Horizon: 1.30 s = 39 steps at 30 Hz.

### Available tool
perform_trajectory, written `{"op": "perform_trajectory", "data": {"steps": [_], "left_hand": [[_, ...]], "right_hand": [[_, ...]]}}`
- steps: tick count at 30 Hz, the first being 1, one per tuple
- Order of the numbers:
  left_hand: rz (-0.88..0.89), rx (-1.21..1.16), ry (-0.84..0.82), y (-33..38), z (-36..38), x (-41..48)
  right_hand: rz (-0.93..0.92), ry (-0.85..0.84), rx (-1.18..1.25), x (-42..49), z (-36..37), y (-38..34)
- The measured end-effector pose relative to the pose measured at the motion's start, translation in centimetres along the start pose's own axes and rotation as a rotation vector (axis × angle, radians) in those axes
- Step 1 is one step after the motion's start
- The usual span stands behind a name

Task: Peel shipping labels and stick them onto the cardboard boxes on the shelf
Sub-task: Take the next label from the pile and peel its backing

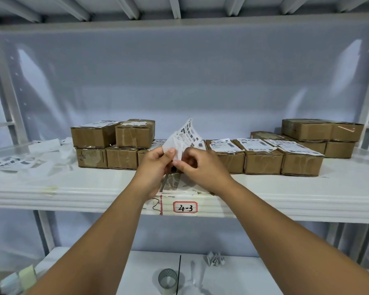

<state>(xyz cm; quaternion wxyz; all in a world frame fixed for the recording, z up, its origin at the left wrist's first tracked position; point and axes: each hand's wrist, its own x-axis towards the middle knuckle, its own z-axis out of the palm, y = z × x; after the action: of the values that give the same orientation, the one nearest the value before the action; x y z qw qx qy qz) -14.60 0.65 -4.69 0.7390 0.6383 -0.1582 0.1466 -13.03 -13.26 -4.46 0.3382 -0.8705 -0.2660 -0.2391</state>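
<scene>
Hands (156, 161) (197, 165) pinch label (188, 135) above shelf (73, 188); boxes (262, 158) closed, labelled.

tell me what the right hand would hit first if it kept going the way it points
The right hand would probably meet the left hand, just across the shipping label both pinch; cardboard boxes sit behind, depth unclear.

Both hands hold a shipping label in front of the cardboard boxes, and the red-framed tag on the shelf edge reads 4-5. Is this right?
Not quite: the head view shows the tag reading 4-3, not 4-5. The rest holds: the left hand and right hand pinch the shipping label in front of the cardboard boxes on the shelf.
</scene>
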Motion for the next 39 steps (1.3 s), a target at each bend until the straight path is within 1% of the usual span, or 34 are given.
{"op": "perform_trajectory", "data": {"steps": [2,6,11,16,24,28,32,36,39], "left_hand": [[0.008,0.011,-0.022,0.1,0.2,-0.1],[0.034,0.072,-0.041,0.2,0.6,-0.4],[0.03,0.007,-0.092,0.3,0.4,-0.4],[0.012,0.138,-0.1,-0.3,0.0,0.1],[0.067,0.129,-0.069,-0.5,0.0,0.2],[0.071,0.103,-0.061,-0.5,0.0,0.2],[0.065,0.082,-0.015,-0.7,-0.3,0.5],[0.072,0.109,0.03,-1.2,-0.9,0.9],[0.113,0.122,0.026,-1.0,-0.6,0.7]], "right_hand": [[-0.014,-0.012,-0.03,0.1,0.1,0.0],[0.01,-0.018,0.001,0.1,0.0,0.2],[0.007,-0.005,0.038,0.1,0.0,0.2],[0.033,-0.032,0.112,0.2,0.1,0.1],[0.029,-0.008,0.1,0.4,0.1,0.2],[0.026,0.002,0.111,0.3,-0.1,0.3],[0.016,0.011,0.099,0.3,-0.1,0.4],[-0.009,0.02,0.069,0.1,-0.3,0.3],[-0.021,0.035,0.045,-0.1,-0.5,0.3]]}}
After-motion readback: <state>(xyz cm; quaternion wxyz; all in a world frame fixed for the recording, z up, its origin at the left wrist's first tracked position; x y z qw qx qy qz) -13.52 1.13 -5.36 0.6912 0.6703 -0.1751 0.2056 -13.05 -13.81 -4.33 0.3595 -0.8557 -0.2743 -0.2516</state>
